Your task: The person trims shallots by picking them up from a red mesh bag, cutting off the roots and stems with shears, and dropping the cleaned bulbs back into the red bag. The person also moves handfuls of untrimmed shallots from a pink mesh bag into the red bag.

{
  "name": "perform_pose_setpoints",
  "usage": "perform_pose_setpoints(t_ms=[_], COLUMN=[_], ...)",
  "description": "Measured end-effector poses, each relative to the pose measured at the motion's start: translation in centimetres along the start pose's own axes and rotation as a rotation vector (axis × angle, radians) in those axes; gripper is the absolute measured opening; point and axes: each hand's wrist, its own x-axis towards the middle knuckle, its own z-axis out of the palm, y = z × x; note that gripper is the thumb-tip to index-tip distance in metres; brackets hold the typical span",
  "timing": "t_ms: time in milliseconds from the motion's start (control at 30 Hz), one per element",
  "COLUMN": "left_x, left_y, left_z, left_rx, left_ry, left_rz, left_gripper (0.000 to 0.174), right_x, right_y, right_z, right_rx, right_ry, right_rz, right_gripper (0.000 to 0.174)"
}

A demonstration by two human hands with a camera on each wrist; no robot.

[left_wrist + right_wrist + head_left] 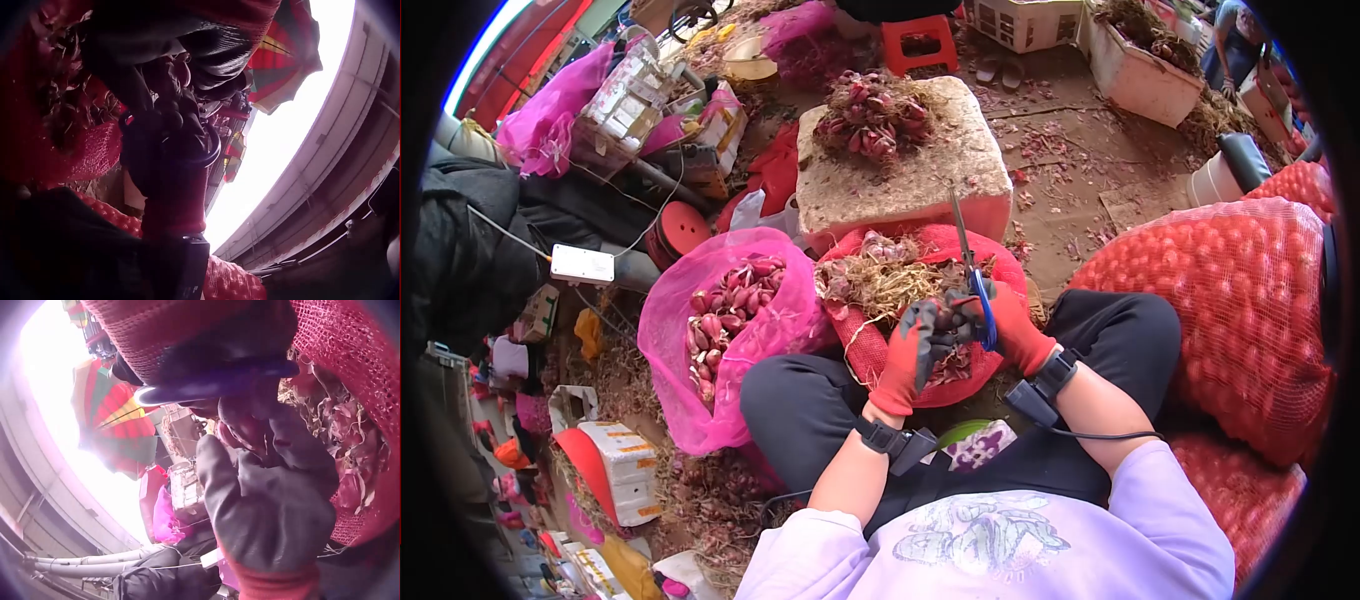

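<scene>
Both hands wear red gloves with dark coated palms and meet over an open red mesh bag (pixel 990 375) of dry stalks and skins. My right hand (pixel 1012 325) holds scissors (pixel 986 312) by their blue handles, the blades pointing away from me. The left hand (pixel 912 350) is beside it. In the right wrist view, the left hand's fingers (pixel 215 465) curl around a purplish-red shallot (pixel 234 431), partly hidden by the gloves. To the left, a pink mesh bag (pixel 662 350) holds several peeled-looking shallots (pixel 725 320).
A foam box (pixel 900 200) ahead carries a bundle of shallots (pixel 872 115). Full red net sacks (pixel 1210 310) press close on the right. A white power box (pixel 583 264) with cables hangs at left. Farther off are a red stool (pixel 918 45) and foam crates (pixel 1140 75).
</scene>
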Motion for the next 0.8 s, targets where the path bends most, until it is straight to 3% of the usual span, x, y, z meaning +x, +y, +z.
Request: perform_pose_setpoints(t_ms=[133,167,267,333,467,600,633,800], left_x=[0.1,0.7,0.5,0.8,0.0,0.3,0.1,-0.4], left_y=[1.3,1.4,3.3,3.2,3.4,1.4,0.9,1.2], left_z=[-1.0,-2.6,-4.2,-5.6,-3.5,-2.8,-2.3,-1.8], left_rx=[-0.433,-0.571,-0.801,-0.863,-0.479,-0.152,-0.045,0.111], left_ry=[0.035,0.029,0.031,-0.032,0.291,0.086,0.062,0.078], left_rz=[-0.048,-0.059,-0.077,-0.021,0.123,0.246,0.356,0.426], left_gripper=[0.029,0.030,0.031,0.029,0.028,0.026,0.026,0.029], right_x=[0.9,0.7,-2.0,-2.4,-2.5,-2.0,-1.9,-2.0], right_y=[1.1,1.0,-0.9,-0.7,-0.1,0.9,1.1,0.6], right_z=[-1.8,-1.3,-0.2,0.4,1.1,0.6,0.4,0.7], right_rx=[-0.096,-0.555,-1.418,-1.459,-1.472,-1.559,-1.596,-1.604], right_ry=[-0.102,0.063,0.176,0.127,0.134,0.162,0.171,0.160], right_rz=[-0.104,-0.254,-0.559,-0.507,-0.534,-0.471,-0.450,-0.492], right_gripper=[0.033,0.043,0.053,0.055,0.055,0.061,0.061,0.059])
